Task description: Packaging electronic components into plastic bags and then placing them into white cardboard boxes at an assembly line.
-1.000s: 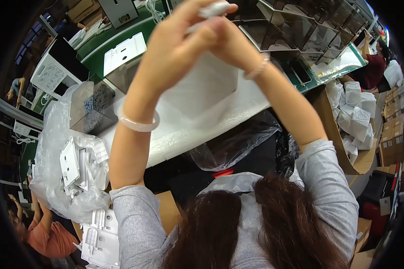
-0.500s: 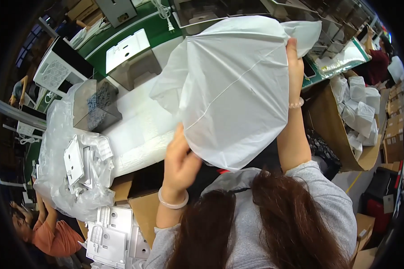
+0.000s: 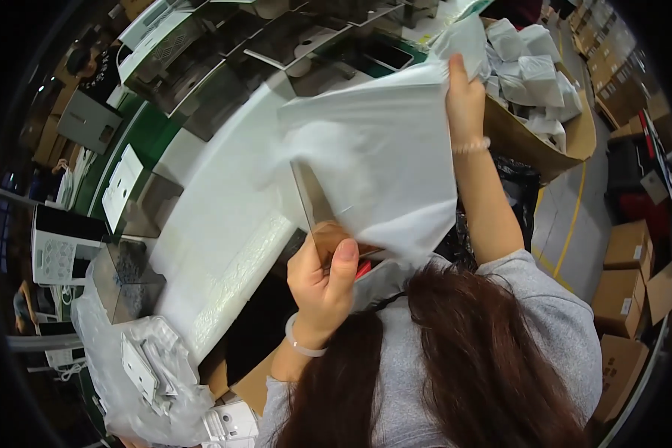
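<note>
Left hand (image 3: pixel 322 282) clamped on smoky plastic piece (image 3: pixel 310 196); right hand (image 3: pixel 464 106) clamped on white bag (image 3: pixel 403 153). Bag partly covers piece; both held up at tabletop's (image 3: pixel 220 216) near edge.

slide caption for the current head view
Left hand grips a smoky transparent piece; right hand holds white wrapping.

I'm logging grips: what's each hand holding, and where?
Left hand: a see-through plastic piece, by its near edge. Right hand: the white wrap, by its upper right side; what's underneath is hidden.
</note>
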